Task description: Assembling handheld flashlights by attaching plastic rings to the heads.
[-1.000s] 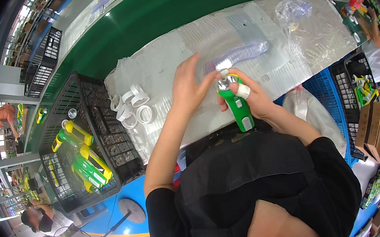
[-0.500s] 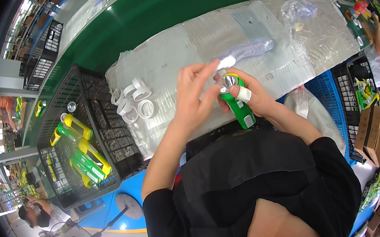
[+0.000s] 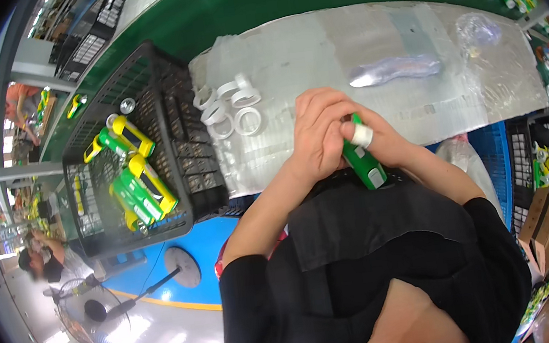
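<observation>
Wraps the right hand (image 3: 386, 142) round the body of a green flashlight (image 3: 363, 167), well to the right of the black crate (image 3: 177, 115), and curls the left hand (image 3: 322, 129) over its upper end, with fingers bent down and meeting those of the right. Cannot tell whether pinching any small part beneath that palm; hides the upper end completely. Could therefore seat a part askew there, working blind, or jam it through uneven pressure from curled fingers. Could also smudge any lens by pressing bare skin against it. Might slip during a hard turn, because of the smooth-looking body and the white wrap (image 3: 362, 136) on the right thumb, and then fall past the near edge of the plastic-covered board (image 3: 275, 56) stretching right of the crate. Might scatter the loose white rings (image 3: 250, 121) just right of the crate with a careless leftward sweep of the forearm.
</observation>
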Tool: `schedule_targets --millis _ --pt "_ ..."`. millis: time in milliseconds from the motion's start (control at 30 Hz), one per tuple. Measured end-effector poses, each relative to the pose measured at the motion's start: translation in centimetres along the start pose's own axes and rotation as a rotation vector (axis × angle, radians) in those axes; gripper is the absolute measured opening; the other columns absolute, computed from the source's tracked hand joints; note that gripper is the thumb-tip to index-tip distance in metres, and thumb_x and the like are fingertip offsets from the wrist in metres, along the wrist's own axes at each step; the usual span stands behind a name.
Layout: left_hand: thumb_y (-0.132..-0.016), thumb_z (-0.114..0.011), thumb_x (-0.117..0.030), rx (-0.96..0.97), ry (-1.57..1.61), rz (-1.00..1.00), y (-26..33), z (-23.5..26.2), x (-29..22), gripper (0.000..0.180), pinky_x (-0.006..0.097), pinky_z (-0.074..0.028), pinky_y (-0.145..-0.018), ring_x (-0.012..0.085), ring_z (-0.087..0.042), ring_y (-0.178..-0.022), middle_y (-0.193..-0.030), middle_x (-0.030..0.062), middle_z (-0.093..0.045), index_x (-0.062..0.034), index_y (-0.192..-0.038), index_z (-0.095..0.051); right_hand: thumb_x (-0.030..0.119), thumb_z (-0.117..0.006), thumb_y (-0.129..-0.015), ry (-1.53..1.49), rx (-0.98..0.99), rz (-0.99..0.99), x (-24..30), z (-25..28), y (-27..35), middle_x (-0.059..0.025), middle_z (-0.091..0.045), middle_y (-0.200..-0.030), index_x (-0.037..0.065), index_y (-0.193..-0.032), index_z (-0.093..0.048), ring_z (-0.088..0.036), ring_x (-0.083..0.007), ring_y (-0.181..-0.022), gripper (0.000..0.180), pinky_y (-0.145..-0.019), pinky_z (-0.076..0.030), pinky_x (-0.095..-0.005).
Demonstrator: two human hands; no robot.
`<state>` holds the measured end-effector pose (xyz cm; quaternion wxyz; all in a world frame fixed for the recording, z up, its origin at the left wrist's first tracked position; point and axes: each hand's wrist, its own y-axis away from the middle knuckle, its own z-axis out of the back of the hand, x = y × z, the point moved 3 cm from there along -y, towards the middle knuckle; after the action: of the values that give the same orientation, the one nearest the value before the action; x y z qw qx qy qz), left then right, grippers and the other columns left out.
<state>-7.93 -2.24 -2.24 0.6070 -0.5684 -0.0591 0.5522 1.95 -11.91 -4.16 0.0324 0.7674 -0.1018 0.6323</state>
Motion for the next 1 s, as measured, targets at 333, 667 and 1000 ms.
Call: schedule_targets --millis 333,667,1000 --pt "-0.077 -0.076 -0.023 -0.017 -0.919 0.318 3.9 9.7 1.8 0.049 0.042 -0.047 -0.082 0.0341 -0.057 -0.095 -0.109 0.0129 -0.060 -0.0025 -0.118 -0.059 0.050 -0.057 -0.093 -0.022 -0.002 0.204 3.2 0.4 -5.7 -0.0102 -0.059 -0.079 0.004 -0.125 -0.047 -0.058 -0.0164 -0.066 0.056 -0.059 -0.046 -0.0299" --pt "-0.079 -0.077 -0.011 0.125 -0.407 0.748 1.6 8.6 1.0 0.045 0.033 -0.051 -0.074 0.0234 -0.060 -0.094 -0.116 0.0117 -0.056 -0.0035 -0.119 -0.056 0.041 -0.064 -0.092 -0.025 0.023 0.252 1.9 1.2 -6.0 -0.0097 -0.060 -0.082 0.002 -0.125 -0.046 -0.060 -0.0163 -0.069 0.055 -0.064 -0.049 -0.0310" --pt "-0.067 -0.087 -0.022 -0.017 -0.393 0.099 -4.8 5.4 -1.1 0.033 0.032 -0.048 -0.071 0.0219 -0.059 -0.094 -0.106 0.0099 -0.062 -0.0067 -0.092 -0.072 0.012 -0.064 -0.090 0.084 0.068 0.467 1.9 1.1 -6.7 -0.0061 -0.058 -0.102 0.004 -0.125 -0.047 -0.061 -0.0124 -0.079 0.040 -0.068 -0.053 -0.0277"
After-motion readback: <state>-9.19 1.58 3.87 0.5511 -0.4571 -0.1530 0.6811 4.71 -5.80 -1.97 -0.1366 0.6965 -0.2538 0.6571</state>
